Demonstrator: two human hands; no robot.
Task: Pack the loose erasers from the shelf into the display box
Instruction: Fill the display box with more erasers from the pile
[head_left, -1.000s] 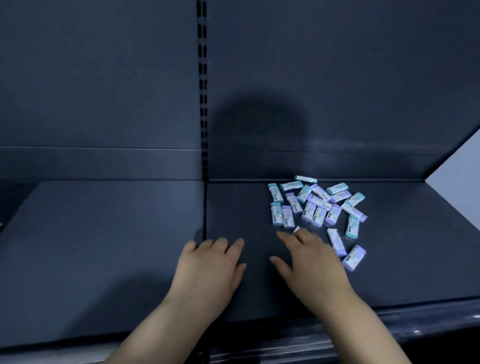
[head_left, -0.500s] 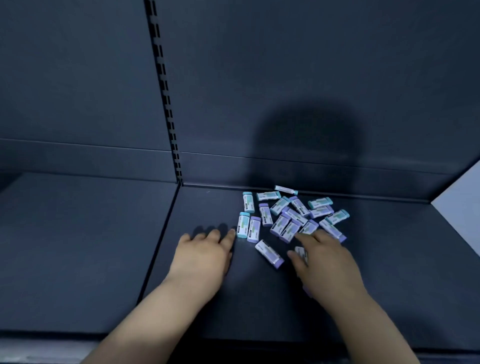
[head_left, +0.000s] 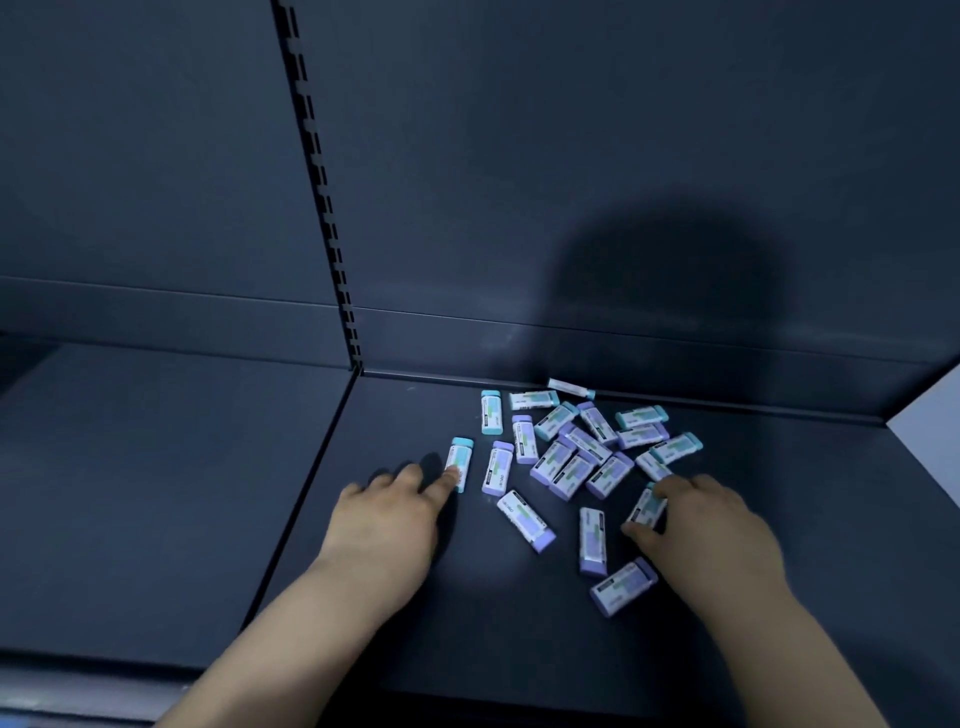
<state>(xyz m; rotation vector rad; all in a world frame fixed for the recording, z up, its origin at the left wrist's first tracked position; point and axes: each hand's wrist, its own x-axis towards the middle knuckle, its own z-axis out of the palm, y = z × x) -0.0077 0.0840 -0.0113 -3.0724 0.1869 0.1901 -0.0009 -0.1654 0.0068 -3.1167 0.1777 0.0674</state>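
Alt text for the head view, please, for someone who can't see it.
Two bare hands work at a scatter of loose erasers on a dark shelf. The left hand touches a teal-capped eraser with a fingertip, and the right hand pinches a second eraser.

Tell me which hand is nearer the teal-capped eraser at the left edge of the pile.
Left. The left hand touches the teal-capped eraser with a fingertip; the right hand is across the pile, pinching another eraser.

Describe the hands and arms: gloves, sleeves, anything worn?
Left hand and right hand are bare: no gloves, rings or watch visible. Forearms are bare down to the frame edge, with no sleeves in view.
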